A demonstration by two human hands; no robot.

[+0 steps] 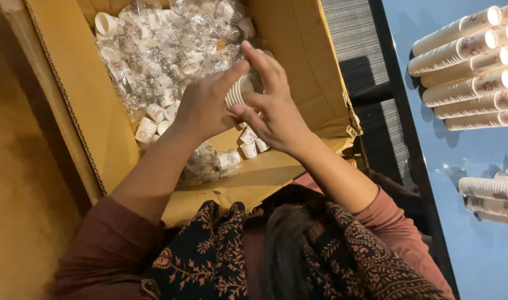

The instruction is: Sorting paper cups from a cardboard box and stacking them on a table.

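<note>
1. Large open brown corrugated cardboard box (pixel 298 55) is sitting in front of the person, flaps out. It's taking up most of the head view.
2. Glossy blue tabletop (pixel 459 150) is running down the right edge, carrying long nested rows of white paper cups with red print (pixel 465 55) lying on their sides. More rows are lying lower right, well apart from the hands.
3. Heap of clear crinkled plastic wrappers (pixel 165 50) is filling the far part of the box, with loose small white paper cups (pixel 154 119) scattered among and below it.
4. Left hand (pixel 206 105) is closing around the short nested stack of small white paper cups (pixel 238 91) from the left, fingers curled narrow, thumb reaching up over it.
5. Right hand (pixel 273 108) is pinching the same stack from the right, fingertips (pixel 254 55) over its far end. The stack is held between both hands, above the box middle.
6. Risks, my read: grip is fingertip-only on thin cups, so squeezing could be crushing the rims. A slip would be dropping the stack into the wrappers, splitting it apart. Whether film is on the stack, I can't tell.
</note>
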